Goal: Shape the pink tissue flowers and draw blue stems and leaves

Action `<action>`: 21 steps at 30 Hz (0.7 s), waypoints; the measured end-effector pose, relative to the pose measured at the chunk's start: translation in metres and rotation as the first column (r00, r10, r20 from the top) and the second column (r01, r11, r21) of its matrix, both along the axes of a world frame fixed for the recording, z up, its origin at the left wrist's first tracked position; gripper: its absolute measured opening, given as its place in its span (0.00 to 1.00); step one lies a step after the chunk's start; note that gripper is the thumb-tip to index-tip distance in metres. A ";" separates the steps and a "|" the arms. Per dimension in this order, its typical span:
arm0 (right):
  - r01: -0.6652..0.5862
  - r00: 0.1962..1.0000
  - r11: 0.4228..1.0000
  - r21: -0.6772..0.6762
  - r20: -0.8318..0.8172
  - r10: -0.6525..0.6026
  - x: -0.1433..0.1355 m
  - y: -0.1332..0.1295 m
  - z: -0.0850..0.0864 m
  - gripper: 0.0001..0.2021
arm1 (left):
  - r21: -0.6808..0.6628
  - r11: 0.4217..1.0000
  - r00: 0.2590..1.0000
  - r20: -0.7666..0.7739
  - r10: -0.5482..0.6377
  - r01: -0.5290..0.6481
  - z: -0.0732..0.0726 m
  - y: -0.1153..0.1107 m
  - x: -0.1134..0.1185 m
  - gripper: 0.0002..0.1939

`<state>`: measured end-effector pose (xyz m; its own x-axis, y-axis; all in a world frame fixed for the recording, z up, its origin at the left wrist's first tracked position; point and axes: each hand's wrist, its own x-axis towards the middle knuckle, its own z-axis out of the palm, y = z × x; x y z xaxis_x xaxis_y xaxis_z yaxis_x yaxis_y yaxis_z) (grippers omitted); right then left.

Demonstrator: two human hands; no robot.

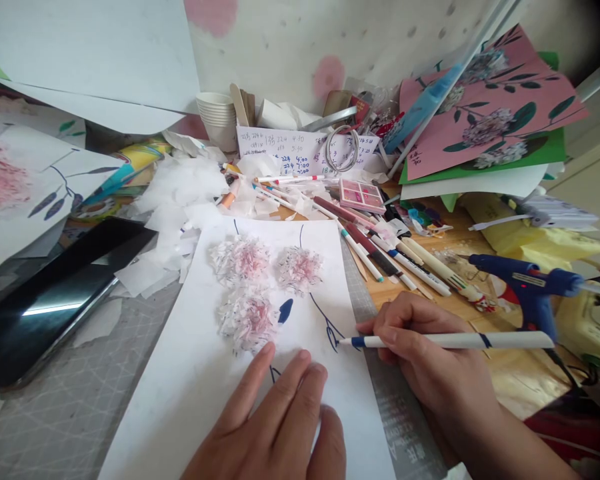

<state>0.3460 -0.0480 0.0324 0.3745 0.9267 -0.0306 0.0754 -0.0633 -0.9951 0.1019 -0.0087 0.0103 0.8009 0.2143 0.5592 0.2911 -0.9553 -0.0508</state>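
A white sheet of paper (170, 400) lies on the grey cutting mat, bearing three fluffy pink-and-white paper flowers (253, 257). Dark blue stems and a filled blue leaf (285, 311) are drawn beside them. My left hand (280, 420) rests flat on the sheet with its fingers stretched out, just below the lowest flower. In my right hand (420, 353) is a white marker pen (460, 341) with blue bands, gripped between thumb and fingers. Its tip meets a leaf outline (333, 337) on the right stem.
Several pens (375, 250) lie scattered behind the sheet. A blue glue gun (525, 283) stands at right, a black phone (55, 300) at left. White tissue scraps (180, 187), paper cups (216, 120) and a pink flower picture (490, 107) are further back.
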 end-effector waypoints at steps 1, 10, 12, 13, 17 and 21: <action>0.000 1.000 1.000 -0.002 0.005 0.000 0.000 0.000 0.000 0.10 | 0.001 1.000 1.000 0.002 0.001 -0.001 0.000 0.000 0.000 0.16; -0.045 0.998 0.999 0.007 0.035 0.045 0.000 0.000 0.003 0.10 | 0.024 1.000 1.000 -0.013 0.000 0.000 -0.001 0.001 0.000 0.17; -0.041 0.998 0.999 0.006 0.042 0.040 0.000 0.001 0.002 0.11 | 0.027 1.000 1.000 -0.010 -0.004 0.005 -0.001 0.002 0.000 0.17; -0.039 0.998 0.999 0.001 0.051 0.039 0.000 0.001 0.001 0.11 | 0.029 1.000 1.000 -0.007 -0.004 0.004 -0.001 0.003 0.000 0.17; -0.015 0.994 0.999 -0.034 0.107 0.019 -0.001 0.003 0.000 0.11 | 0.016 1.000 1.000 0.002 -0.005 0.005 -0.001 0.004 -0.001 0.16; -0.019 0.995 0.999 -0.031 0.096 0.022 -0.001 0.004 0.001 0.11 | -0.031 0.999 1.000 0.012 -0.029 0.029 -0.001 0.004 0.000 0.16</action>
